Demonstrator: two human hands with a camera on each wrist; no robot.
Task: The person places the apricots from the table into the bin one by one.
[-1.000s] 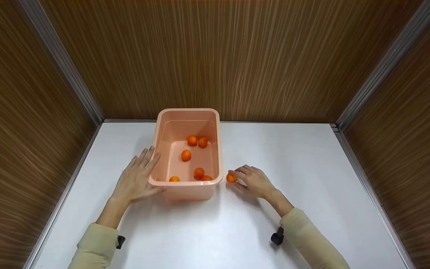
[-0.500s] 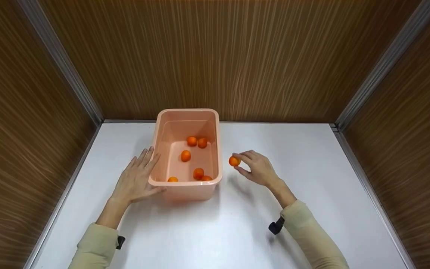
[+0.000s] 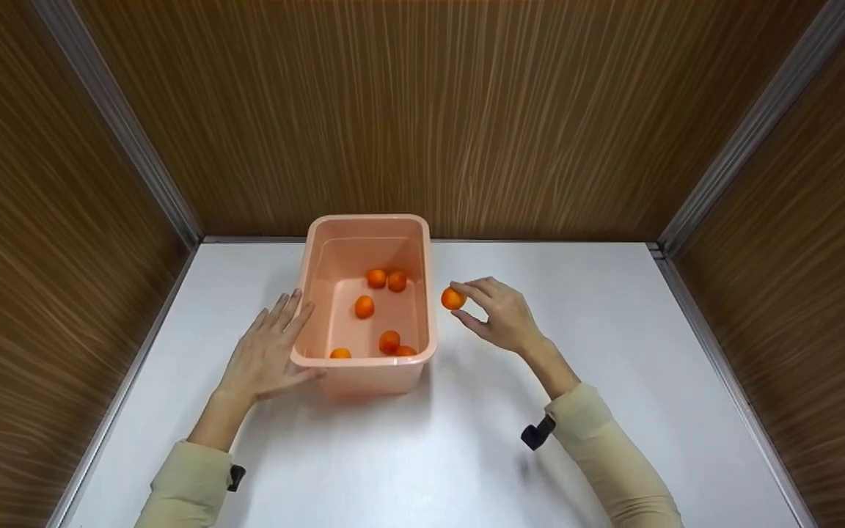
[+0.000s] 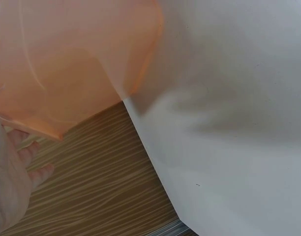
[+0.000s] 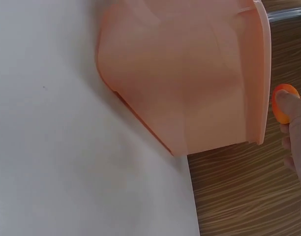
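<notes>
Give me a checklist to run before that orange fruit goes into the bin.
1. Right hand pinches the small orange fruit between fingertips and thumb: ok.
2. Fruit lifted off the white table: ok.
3. Fruit over the pink bin opening: not ok, it is just outside the right rim.
4. Left hand rests against the bin's left wall: ok.
5. Bare floor space among the six fruits inside: ok.
6. Firmness of the pinch: cannot tell.

We face a white table [image 3: 613, 330] enclosed by three brown wood-grain walls [image 3: 466, 110], with grey metal strips [image 3: 129, 139] at the corners.
</notes>
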